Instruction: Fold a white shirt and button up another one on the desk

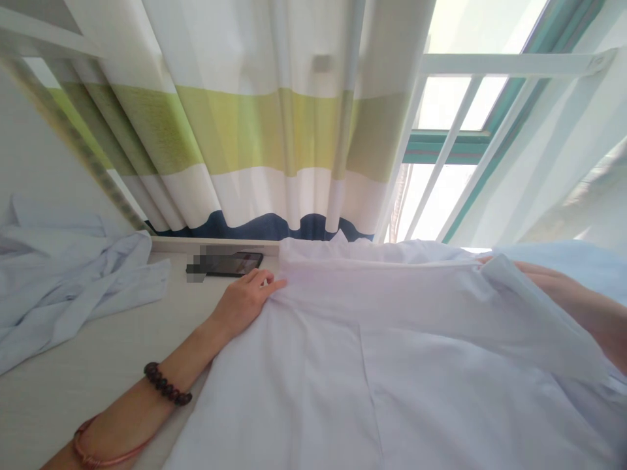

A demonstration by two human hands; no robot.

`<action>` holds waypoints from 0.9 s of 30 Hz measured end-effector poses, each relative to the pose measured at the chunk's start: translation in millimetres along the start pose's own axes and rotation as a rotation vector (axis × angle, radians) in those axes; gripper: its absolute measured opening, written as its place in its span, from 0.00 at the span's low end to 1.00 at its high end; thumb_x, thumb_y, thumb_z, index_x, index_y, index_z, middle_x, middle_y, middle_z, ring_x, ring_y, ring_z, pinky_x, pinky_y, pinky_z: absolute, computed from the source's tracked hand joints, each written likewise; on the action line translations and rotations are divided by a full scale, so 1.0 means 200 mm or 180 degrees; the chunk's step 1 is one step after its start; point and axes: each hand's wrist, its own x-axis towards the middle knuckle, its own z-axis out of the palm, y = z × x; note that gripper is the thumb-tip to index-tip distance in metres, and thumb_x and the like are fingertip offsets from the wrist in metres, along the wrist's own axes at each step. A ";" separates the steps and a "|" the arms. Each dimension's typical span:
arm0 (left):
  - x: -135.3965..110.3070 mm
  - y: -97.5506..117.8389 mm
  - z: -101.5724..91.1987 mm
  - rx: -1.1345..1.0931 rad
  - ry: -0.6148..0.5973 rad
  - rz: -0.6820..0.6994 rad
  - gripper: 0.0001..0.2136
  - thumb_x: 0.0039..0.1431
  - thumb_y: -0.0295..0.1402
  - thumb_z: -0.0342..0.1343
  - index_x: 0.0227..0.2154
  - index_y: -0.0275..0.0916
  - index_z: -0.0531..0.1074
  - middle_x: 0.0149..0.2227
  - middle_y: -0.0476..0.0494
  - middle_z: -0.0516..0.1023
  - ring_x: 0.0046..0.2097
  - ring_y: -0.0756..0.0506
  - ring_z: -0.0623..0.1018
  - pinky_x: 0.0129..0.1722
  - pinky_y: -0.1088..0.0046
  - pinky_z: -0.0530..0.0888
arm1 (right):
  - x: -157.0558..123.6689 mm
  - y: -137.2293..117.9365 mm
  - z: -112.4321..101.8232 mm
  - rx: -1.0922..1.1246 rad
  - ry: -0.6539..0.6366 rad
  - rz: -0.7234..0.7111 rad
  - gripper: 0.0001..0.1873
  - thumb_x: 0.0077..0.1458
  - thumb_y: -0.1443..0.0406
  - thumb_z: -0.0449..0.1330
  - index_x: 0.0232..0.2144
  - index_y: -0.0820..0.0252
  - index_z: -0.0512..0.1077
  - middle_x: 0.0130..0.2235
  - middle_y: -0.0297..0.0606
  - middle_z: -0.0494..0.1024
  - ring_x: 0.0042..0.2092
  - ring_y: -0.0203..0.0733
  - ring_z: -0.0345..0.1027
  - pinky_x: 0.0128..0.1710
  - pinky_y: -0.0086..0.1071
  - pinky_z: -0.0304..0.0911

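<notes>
A large white garment [337, 365] with a seam down its middle spreads in front of me, its far edge drawn fairly straight. My left hand [242, 301] is closed on its far left corner, thumb and finger pinching the cloth. Dark beads and a reddish bangle circle that arm. At the far right edge, my right hand [531, 271] grips the same garment. A fold of cloth covers most of its fingers, with only a part showing above the edge. Just beyond my left hand lies a dark phone [240, 264].
Another crumpled white garment [73, 281] lies at the left on the pale surface [132, 333]. A curtain [274, 137] with a green band hangs behind. White railings [509, 64] stand before the window at the right, and light-blue cloth [573, 261] lies below.
</notes>
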 end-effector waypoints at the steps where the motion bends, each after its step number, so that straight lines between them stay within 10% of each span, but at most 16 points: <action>1: 0.00 -0.01 0.01 -0.0040 0.0017 0.0091 0.21 0.60 0.21 0.45 0.50 0.47 0.73 0.41 0.41 0.73 0.44 0.43 0.73 0.42 0.68 0.72 | 0.02 0.05 0.01 0.0299 -0.0076 0.0292 0.18 0.57 0.49 0.54 0.41 0.51 0.73 0.38 0.42 0.81 0.37 0.52 0.76 0.31 0.35 0.71; 7: 0.01 -0.02 0.01 -0.0047 -0.0034 0.0020 0.20 0.57 0.21 0.46 0.46 0.45 0.76 0.38 0.42 0.73 0.42 0.42 0.73 0.43 0.66 0.72 | 0.08 0.25 0.01 -0.0223 0.0344 0.0120 0.25 0.57 0.46 0.51 0.52 0.48 0.64 0.56 0.44 0.71 0.54 0.52 0.69 0.49 0.42 0.68; 13: 0.01 -0.01 -0.02 -0.0197 -0.0036 -0.0246 0.12 0.59 0.34 0.50 0.41 0.42 0.76 0.41 0.41 0.76 0.44 0.41 0.75 0.42 0.68 0.72 | 0.02 0.26 0.12 -0.2156 -0.0290 -0.0888 0.21 0.50 0.56 0.61 0.47 0.50 0.69 0.51 0.42 0.73 0.50 0.55 0.69 0.51 0.49 0.64; 16: 0.01 -0.03 -0.02 -0.0744 0.0097 -0.0703 0.12 0.60 0.36 0.48 0.39 0.39 0.75 0.41 0.41 0.77 0.41 0.43 0.77 0.41 0.69 0.73 | 0.00 0.17 0.10 -0.1909 -0.0245 -0.0826 0.08 0.54 0.59 0.56 0.35 0.53 0.71 0.45 0.42 0.76 0.47 0.54 0.70 0.45 0.45 0.67; 22: 0.00 -0.14 -0.01 -0.1437 0.0435 -0.1795 0.12 0.58 0.34 0.45 0.41 0.37 0.69 0.42 0.41 0.78 0.42 0.44 0.78 0.42 0.72 0.74 | -0.05 0.01 -0.11 -0.0103 0.0094 -0.0457 0.16 0.53 0.50 0.57 0.44 0.41 0.72 0.52 0.35 0.75 0.50 0.55 0.71 0.39 0.35 0.72; 27: -0.03 -0.18 0.01 -0.1605 0.0470 -0.1781 0.12 0.56 0.32 0.43 0.41 0.39 0.67 0.40 0.43 0.79 0.42 0.44 0.78 0.41 0.72 0.73 | -0.04 0.24 -0.09 -0.1163 -0.0145 -0.0679 0.12 0.52 0.52 0.59 0.36 0.41 0.80 0.47 0.42 0.79 0.49 0.58 0.73 0.40 0.36 0.72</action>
